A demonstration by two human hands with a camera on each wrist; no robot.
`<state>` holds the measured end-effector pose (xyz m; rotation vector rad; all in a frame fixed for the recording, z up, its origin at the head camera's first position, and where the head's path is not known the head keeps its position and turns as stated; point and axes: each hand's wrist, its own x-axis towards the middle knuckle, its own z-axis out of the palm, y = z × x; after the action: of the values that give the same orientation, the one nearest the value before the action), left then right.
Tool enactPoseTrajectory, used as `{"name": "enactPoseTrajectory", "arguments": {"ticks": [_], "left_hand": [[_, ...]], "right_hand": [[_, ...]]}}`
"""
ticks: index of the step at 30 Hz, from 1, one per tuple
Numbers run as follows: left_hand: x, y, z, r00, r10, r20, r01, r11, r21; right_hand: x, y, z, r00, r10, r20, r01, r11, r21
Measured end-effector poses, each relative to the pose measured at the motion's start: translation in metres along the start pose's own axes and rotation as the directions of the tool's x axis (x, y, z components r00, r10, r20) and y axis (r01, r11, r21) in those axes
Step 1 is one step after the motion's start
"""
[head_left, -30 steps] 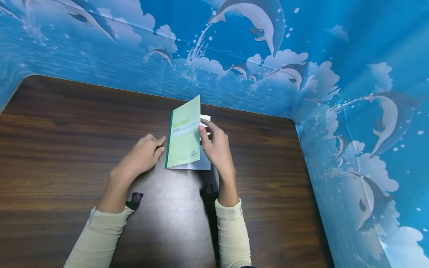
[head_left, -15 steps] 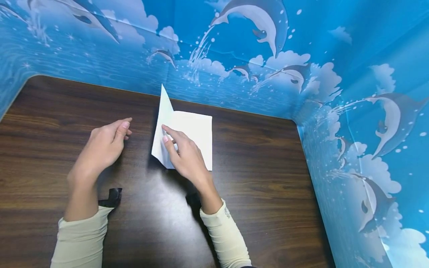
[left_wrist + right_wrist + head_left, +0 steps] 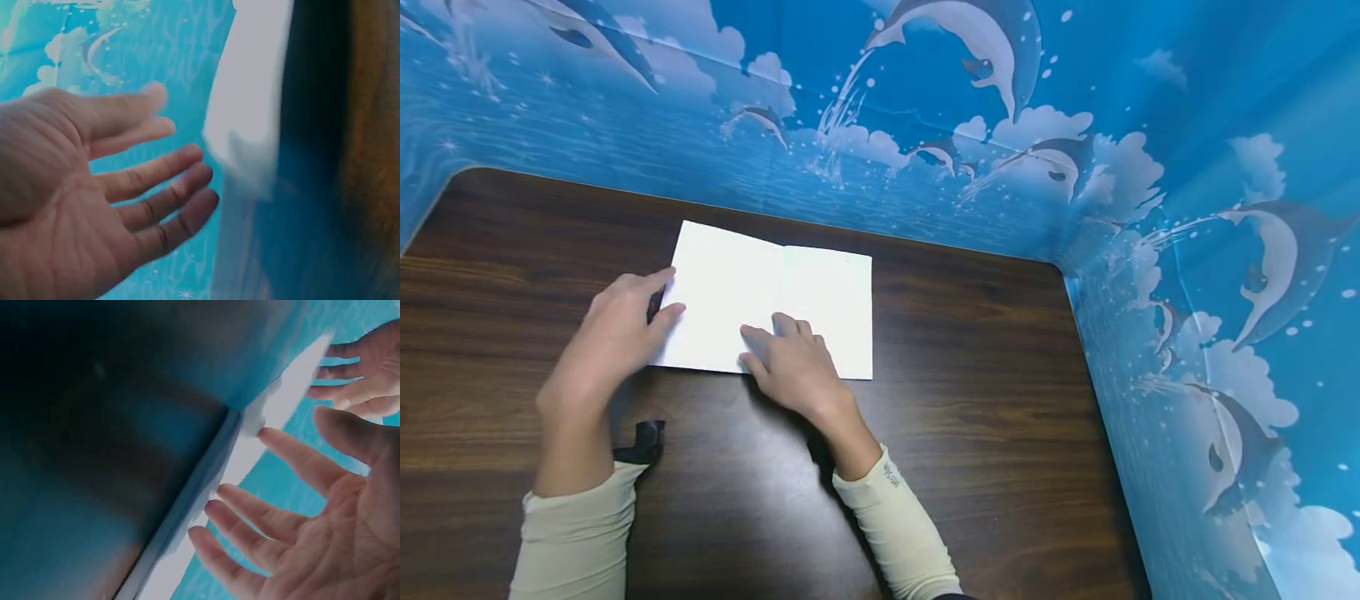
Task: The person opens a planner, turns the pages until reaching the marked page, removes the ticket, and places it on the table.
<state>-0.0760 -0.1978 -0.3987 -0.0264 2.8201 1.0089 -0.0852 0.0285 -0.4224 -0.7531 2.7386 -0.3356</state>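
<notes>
Fingers (image 3: 172, 234) apart on my left hand (image 3: 613, 333), at left edge of the open notebook (image 3: 730, 283); right hand (image 3: 797, 367) likewise, over its lower middle. Long axis runs left–right across surface (image 3: 1000, 400). Cuff print (image 3: 891, 475) too small to read.

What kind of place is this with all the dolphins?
Probably an indoor tabletop workspace, not the real sea: there's a dark wood-grain table, an open notebook with white pages lying on it, and a blue dolphin-printed sheet behind it and along the right.
</notes>
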Motion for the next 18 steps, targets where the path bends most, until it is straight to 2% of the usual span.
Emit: {"name": "enactPoseTrajectory", "arguments": {"ticks": [3,5,8,15,18], "left_hand": [[0.0,-0.005,0.003,0.993,-0.048,0.11,0.044,0.998,0.045],[-0.001,-0.008,0.004,0.977,-0.084,0.196,0.072,0.995,0.07],[-0.003,-0.01,0.006,0.957,-0.108,0.268,0.087,0.992,0.087],[-0.003,-0.011,0.011,0.954,-0.111,0.28,0.085,0.991,0.102],[-0.003,-0.011,0.011,0.951,-0.119,0.284,0.094,0.99,0.102]], "right_hand": [[0.0,-0.004,0.004,1.0,0.023,0.02,-0.021,0.995,-0.095],[0.0,-0.005,0.005,0.999,0.031,0.024,-0.027,0.99,-0.141],[0.001,-0.006,0.005,0.998,0.041,0.041,-0.033,0.984,-0.176],[0.0,-0.003,0.002,0.996,0.04,0.083,-0.025,0.984,-0.178],[0.0,0.005,-0.003,0.996,0.023,0.088,-0.015,0.996,-0.092]]}}
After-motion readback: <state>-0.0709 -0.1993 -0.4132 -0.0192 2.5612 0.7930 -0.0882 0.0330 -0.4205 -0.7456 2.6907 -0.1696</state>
